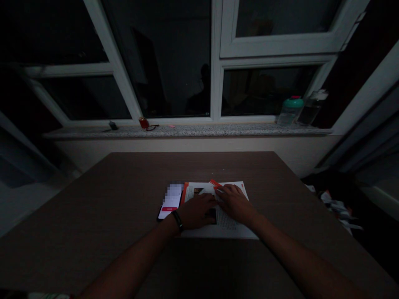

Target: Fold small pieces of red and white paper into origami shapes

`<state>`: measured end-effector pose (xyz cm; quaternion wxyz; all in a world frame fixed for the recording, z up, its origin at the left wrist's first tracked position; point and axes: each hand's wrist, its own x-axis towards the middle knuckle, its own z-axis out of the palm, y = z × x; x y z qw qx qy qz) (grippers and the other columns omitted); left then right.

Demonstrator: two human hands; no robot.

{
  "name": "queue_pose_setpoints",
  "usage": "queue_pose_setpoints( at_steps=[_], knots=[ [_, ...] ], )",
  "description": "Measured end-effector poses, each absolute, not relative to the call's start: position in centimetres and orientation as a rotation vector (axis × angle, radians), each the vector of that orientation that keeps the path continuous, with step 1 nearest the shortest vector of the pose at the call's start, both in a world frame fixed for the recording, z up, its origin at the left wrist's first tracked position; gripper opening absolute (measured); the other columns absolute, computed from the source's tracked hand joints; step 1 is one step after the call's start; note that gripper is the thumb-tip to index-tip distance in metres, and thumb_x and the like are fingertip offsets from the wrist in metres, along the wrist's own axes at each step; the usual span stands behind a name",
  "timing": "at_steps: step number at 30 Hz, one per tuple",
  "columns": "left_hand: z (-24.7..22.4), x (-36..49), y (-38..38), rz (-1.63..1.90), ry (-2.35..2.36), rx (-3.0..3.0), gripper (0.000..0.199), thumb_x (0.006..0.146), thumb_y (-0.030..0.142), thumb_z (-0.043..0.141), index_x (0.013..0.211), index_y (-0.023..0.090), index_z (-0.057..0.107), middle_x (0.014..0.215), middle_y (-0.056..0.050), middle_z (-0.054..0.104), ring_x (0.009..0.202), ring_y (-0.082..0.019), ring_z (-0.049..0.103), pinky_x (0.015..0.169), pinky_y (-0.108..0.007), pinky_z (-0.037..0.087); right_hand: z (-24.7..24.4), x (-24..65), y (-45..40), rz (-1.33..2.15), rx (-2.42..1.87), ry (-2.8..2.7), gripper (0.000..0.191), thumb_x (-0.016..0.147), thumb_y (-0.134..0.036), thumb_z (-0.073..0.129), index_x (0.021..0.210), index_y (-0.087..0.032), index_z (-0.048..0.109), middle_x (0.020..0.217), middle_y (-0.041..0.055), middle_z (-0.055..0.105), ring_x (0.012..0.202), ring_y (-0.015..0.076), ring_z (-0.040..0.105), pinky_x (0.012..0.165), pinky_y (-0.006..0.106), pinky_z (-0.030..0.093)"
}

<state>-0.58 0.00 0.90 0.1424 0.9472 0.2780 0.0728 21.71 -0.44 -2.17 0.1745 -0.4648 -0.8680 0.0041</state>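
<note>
A printed sheet with text, dark pictures and an orange left edge lies on the table. My left hand, a dark band on its wrist, rests palm down across the page with its fingers stretched to the right. My right hand lies over the upper right of the page, its fingers pressed together around the near end of an orange-red strip. Whether the strip is loose or part of the sheet, I cannot tell. The fingertips of both hands nearly meet. A lit phone lies left of the sheet.
The brown table reaches toward a stone windowsill. On the sill stand a teal-lidded bottle, a clear bottle and a small red item. Crumpled white items lie beyond the table's right edge.
</note>
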Motion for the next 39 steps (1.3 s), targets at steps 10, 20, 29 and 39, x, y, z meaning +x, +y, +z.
queue_pose_setpoints(
  at_steps=[10,20,29,39],
  knots=[
    [1.2,-0.6,0.0,0.231,0.800,2.721,0.052,0.082,0.029,0.073,0.130,0.023,0.054,0.140,-0.010,0.050,0.127,-0.030,0.047,0.106,-0.046,0.040,-1.9,21.6,-0.5,0.098,-1.274,-2.440,0.040,0.096,-0.031,0.051,0.135,-0.023,0.055,0.134,0.0096,0.057,0.121,0.0282,0.045,0.106,0.047,0.035],
    [1.3,-0.7,0.0,0.247,0.774,2.703,0.042,0.084,0.029,0.070,0.124,0.022,0.059,0.137,-0.011,0.054,0.126,-0.029,0.050,0.107,-0.045,0.040,-1.6,21.3,-1.0,0.106,-1.266,-2.441,0.038,0.096,-0.027,0.052,0.134,-0.021,0.055,0.130,0.0106,0.059,0.118,0.0285,0.047,0.105,0.048,0.036],
    [1.5,-0.8,0.1,0.224,0.769,2.721,0.043,0.083,0.028,0.071,0.124,0.021,0.058,0.139,-0.010,0.053,0.127,-0.029,0.048,0.108,-0.045,0.038,-1.4,21.3,-1.1,0.144,-1.255,-2.420,0.037,0.097,-0.028,0.049,0.133,-0.023,0.055,0.130,0.0097,0.059,0.118,0.0269,0.047,0.104,0.046,0.038],
    [1.0,-1.0,0.1,0.246,0.824,2.715,0.045,0.083,0.028,0.072,0.125,0.023,0.058,0.142,-0.009,0.051,0.129,-0.029,0.049,0.106,-0.046,0.041,-1.7,23.2,0.2,0.073,-1.573,-2.166,0.034,0.085,-0.013,0.050,0.117,-0.016,0.062,0.111,0.0123,0.059,0.105,0.0265,0.052,0.093,0.039,0.040]
  ],
)
